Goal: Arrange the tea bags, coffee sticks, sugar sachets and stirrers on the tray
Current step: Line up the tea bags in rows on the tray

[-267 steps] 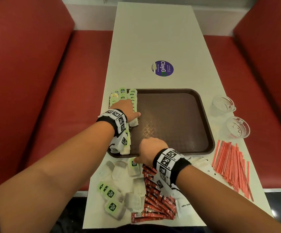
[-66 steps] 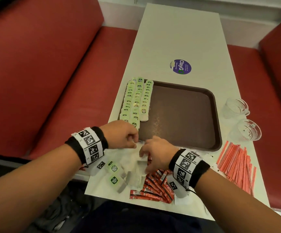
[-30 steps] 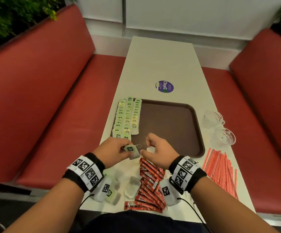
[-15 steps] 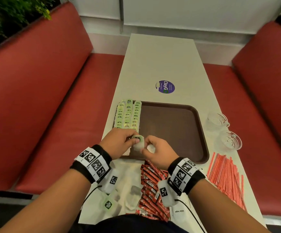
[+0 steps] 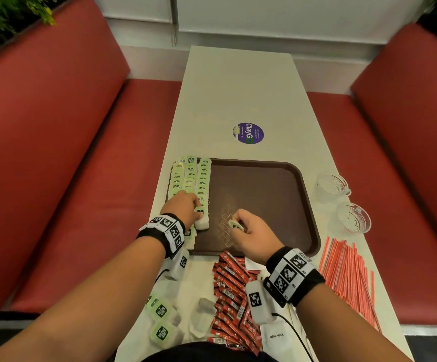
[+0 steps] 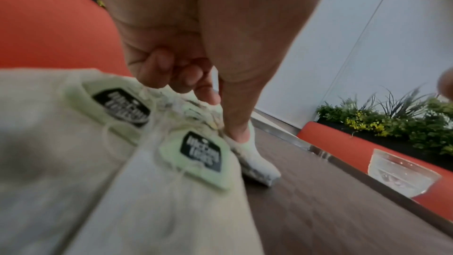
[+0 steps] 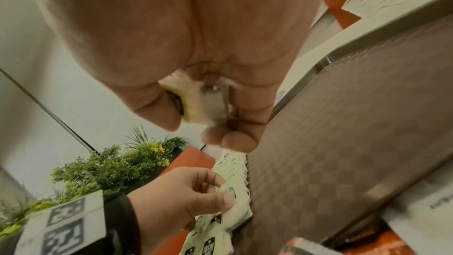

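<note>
From the head view, both forearms reach forward over the near edge of the brown tray (image 5: 264,194) on the white worktop (image 5: 240,87). The left hand (image 5: 183,206) is low over the left side of the tray, its grip pinching a tea bag (image 5: 201,220) at the near end of the tea bag rows (image 5: 190,178). The right hand (image 5: 254,236) is above the tray middle, fingers curled, its grip closed around another green-tagged tea bag (image 5: 234,224). Loose tea bags (image 5: 161,322), red coffee sticks (image 5: 230,291), a white sachet (image 5: 277,338) printed "White Sugar" and red stirrers (image 5: 348,278) lie on the worktop near the body. A purple sticker (image 5: 248,133) reads "ClayGo". Two glass cups (image 5: 342,199) stand right of the tray.

In the left wrist view, the thumb and fingers (image 6: 235,115) press on the white tea bag (image 6: 255,158), which touches the tray floor. The green tags (image 6: 201,154) carry a black label; its writing is too blurred to read.

In the right wrist view, the right hand (image 7: 208,104) holds a tea bag (image 7: 210,108) between thumb and curled fingers. Below, the left hand (image 7: 179,197) pinches a bag at the rows.
</note>
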